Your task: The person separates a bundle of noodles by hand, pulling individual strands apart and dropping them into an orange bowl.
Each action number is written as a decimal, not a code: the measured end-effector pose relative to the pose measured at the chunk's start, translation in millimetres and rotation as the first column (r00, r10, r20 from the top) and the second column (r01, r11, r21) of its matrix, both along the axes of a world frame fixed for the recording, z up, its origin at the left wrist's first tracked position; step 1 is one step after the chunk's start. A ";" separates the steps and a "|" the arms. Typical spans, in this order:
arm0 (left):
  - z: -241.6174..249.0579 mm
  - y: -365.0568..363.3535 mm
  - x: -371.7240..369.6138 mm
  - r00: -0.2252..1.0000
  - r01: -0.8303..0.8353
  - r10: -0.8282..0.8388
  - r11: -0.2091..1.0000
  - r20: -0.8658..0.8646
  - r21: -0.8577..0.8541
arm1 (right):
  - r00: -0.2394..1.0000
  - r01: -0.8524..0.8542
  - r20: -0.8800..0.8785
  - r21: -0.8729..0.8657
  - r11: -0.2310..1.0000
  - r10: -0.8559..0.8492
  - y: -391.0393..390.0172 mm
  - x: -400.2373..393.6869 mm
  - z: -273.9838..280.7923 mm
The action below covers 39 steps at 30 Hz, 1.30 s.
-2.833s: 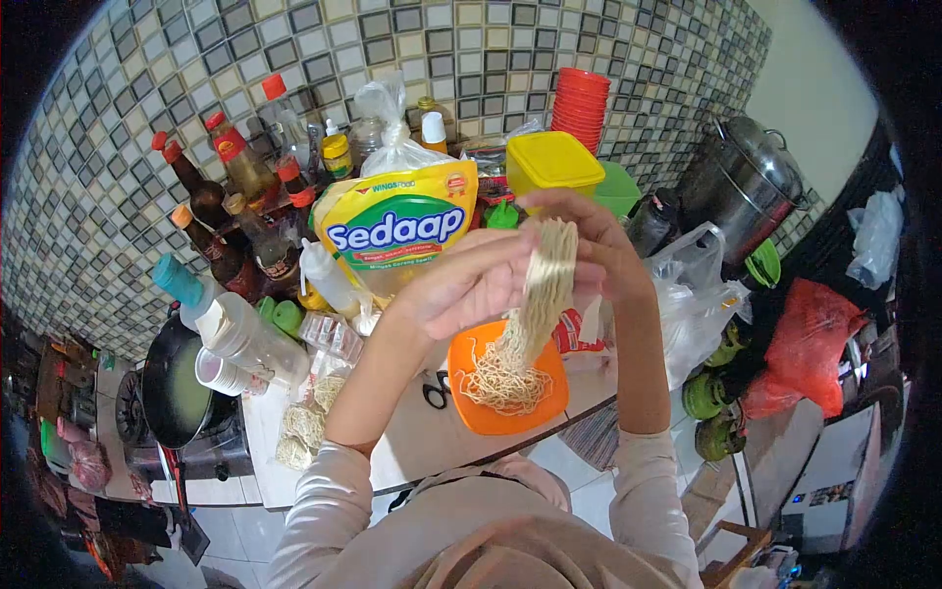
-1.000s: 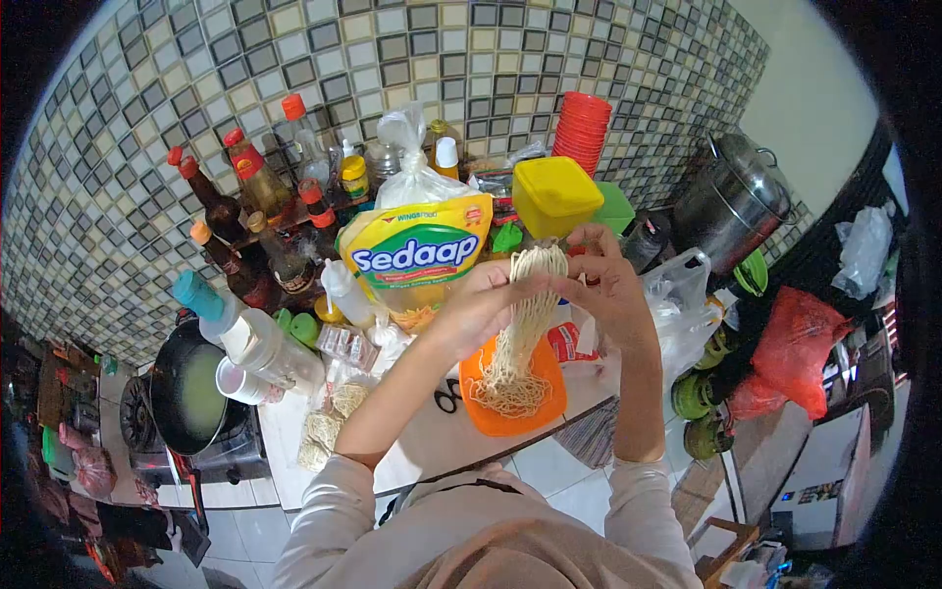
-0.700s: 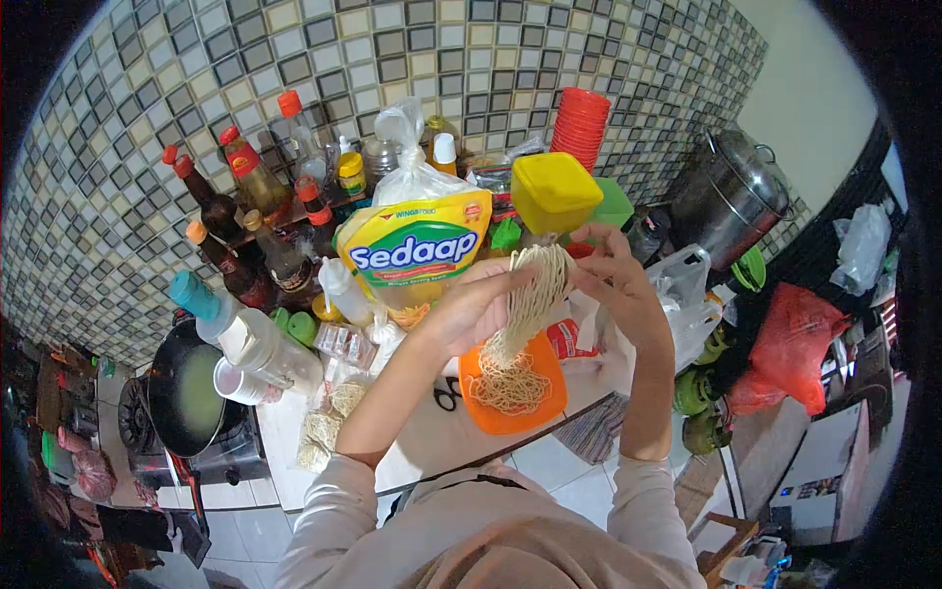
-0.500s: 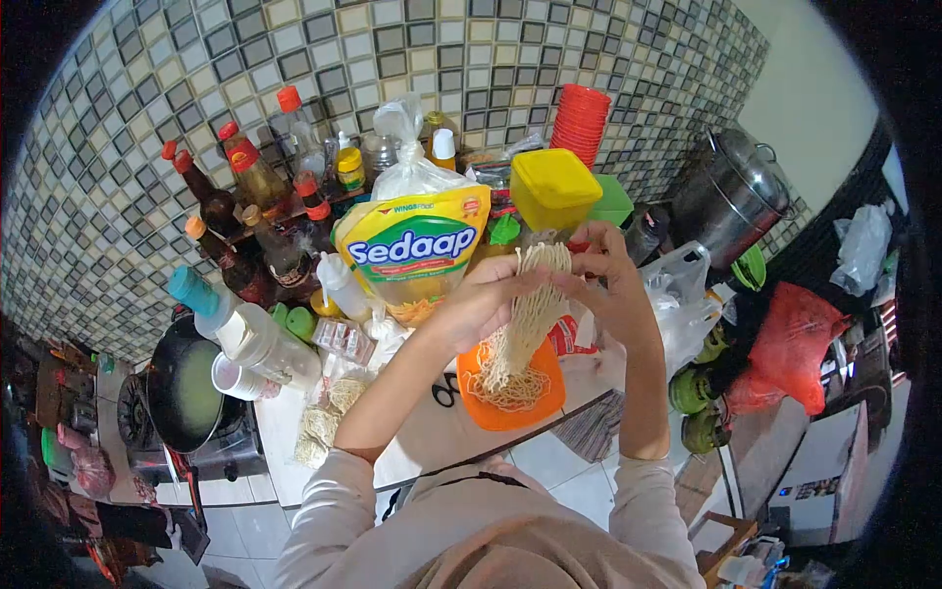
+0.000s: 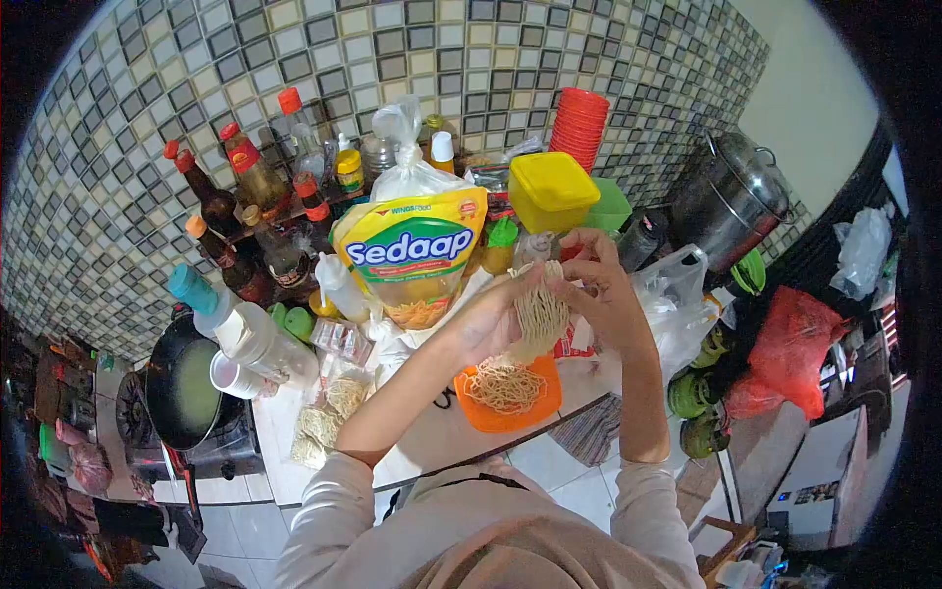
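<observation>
Left grip [image 5: 491, 322] and right grip [image 5: 595, 282]: mine, both closed on noodles [image 5: 541, 320]; best kept (stray ends included) above the orange bowl [image 5: 504, 423].

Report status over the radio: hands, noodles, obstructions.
Left hand holding noodle bundle; right hand at its edge. Bundle above orange bowl, loose noodles inside. Nothing seen blocking between.

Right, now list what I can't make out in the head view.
All in the head view:
Bottom of the square orange plastic bowl: under thin, pale tangled noodles.
Rest of the black looped handle: apparently behind the left forearm.
Full front of the small red packet: partly behind the raised pale noodle bundle.
Whether the right hand grips that bundle: fingers and strands overlap.
Finest print on the yellow-and-green plastic Sedaap bag: too small.
</observation>
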<state>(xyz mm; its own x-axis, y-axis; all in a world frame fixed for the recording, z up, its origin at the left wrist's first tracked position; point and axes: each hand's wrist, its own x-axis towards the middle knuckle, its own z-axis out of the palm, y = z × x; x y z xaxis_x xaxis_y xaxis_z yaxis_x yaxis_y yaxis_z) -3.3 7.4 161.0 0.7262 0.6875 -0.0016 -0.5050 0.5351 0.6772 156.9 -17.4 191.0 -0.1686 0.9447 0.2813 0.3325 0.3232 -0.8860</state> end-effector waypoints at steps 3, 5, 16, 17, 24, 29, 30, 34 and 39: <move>0.3 1.9 -1.0 1.000 -0.012 0.011 1.000 -0.024 -0.008 | 0.996 -0.015 0.085 0.123 0.992 0.004 2.5 8.4 -2.7; -2.7 6.5 -2.5 0.996 0.022 -0.017 0.998 0.093 -0.062 | 0.980 -0.034 0.197 0.184 0.982 -0.003 3.8 13.7 0.2; 10.2 0.5 -0.1 0.989 -0.068 0.086 0.987 -0.123 0.144 | 0.979 -0.025 0.202 0.183 0.983 -0.013 -2.4 6.7 5.8; 11.1 2.4 -0.7 0.988 -0.063 0.080 0.990 -0.135 0.129 | 0.982 -0.005 0.185 0.190 0.982 -0.031 -2.0 6.1 5.9; 18.3 13.0 -11.7 0.985 0.155 -0.158 0.987 0.066 0.047 | 0.985 -0.098 -0.145 -0.002 0.995 0.097 -3.7 15.5 12.9; 29.9 11.4 -13.6 0.922 0.297 -0.292 0.955 0.254 0.019 | 0.981 -0.122 -0.152 -0.009 0.993 0.119 -4.4 23.2 6.6; 32.4 10.9 -14.2 0.922 0.300 -0.295 0.954 0.251 0.022 | 0.981 -0.119 -0.153 -0.006 0.993 0.117 -5.2 23.3 7.2; 33.9 11.0 -12.9 0.938 0.296 -0.309 0.950 0.155 0.099 | 0.978 0.079 -0.199 0.084 0.993 -0.061 -4.0 27.7 -2.1; 35.0 7.2 -10.2 0.937 0.303 -0.315 0.948 0.151 0.098 | 0.935 0.346 -0.150 0.184 0.920 -0.322 -8.4 19.2 6.8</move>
